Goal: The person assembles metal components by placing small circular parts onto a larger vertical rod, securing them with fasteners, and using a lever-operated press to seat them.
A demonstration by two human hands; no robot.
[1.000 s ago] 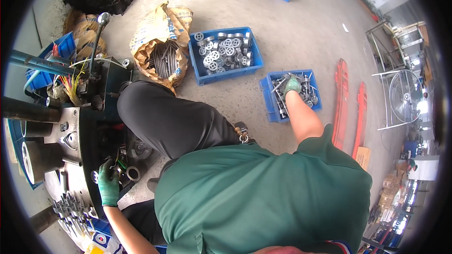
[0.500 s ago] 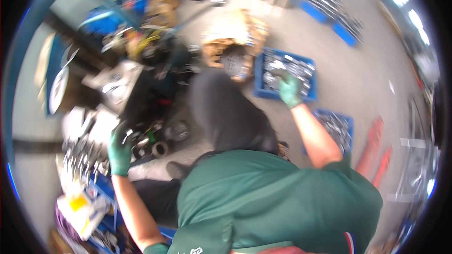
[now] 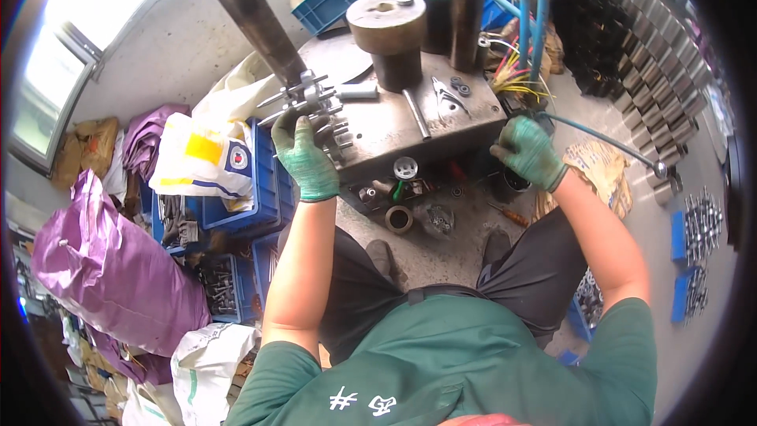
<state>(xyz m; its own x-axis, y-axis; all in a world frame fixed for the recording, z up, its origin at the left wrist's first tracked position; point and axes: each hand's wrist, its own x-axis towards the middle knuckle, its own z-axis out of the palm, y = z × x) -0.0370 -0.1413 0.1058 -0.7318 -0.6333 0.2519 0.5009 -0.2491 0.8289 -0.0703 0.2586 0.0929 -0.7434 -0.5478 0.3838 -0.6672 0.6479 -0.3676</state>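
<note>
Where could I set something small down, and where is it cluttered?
The metal table has a bare patch between the short rod and the metal parts at its left edge. The floor between the shoes is bare too. It is crowded beside the left hand and below the table's front edge, where a ring lies among other parts.

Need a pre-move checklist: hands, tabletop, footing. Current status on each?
1. Gloves on left hand and right hand: ok.
2. Left hand's grip on the metal parts: cannot tell, fingers partly hidden.
3. Right hand free of objects: cannot tell, its palm side is hidden.
4. Lever knob clear of both hands: ok.
5. Tabletop free of loose pieces: not ok, a rod lies there.
</note>
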